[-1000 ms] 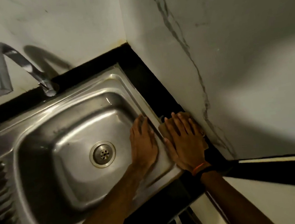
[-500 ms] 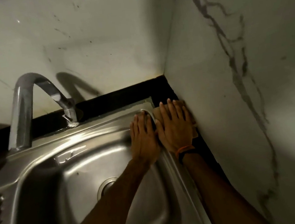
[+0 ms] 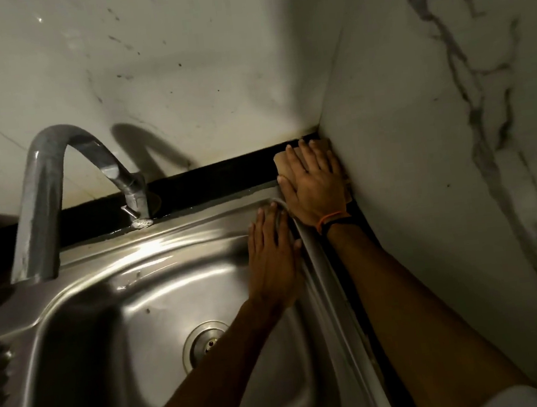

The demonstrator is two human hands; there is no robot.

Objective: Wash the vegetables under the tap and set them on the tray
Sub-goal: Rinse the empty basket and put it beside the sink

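Steel sink [image 3: 82, 311] fills the head view, its tap [image 3: 58, 193] at the back rim. Left hand [image 3: 271, 256] lies flat on the sink's right wall, fingers together. Right hand [image 3: 313, 184], fingers spread, presses a tan cloth [image 3: 284, 163] into the dark desk [image 3: 217, 175] corner. No vegetables or tray show.

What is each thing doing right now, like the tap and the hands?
Tap: off, no water running.
Sink: empty basin, drain open.
Left hand: flat on the sink's inner wall.
Right hand: flat, pressing the tan cloth.
Tan cloth: spread in the dark counter corner.
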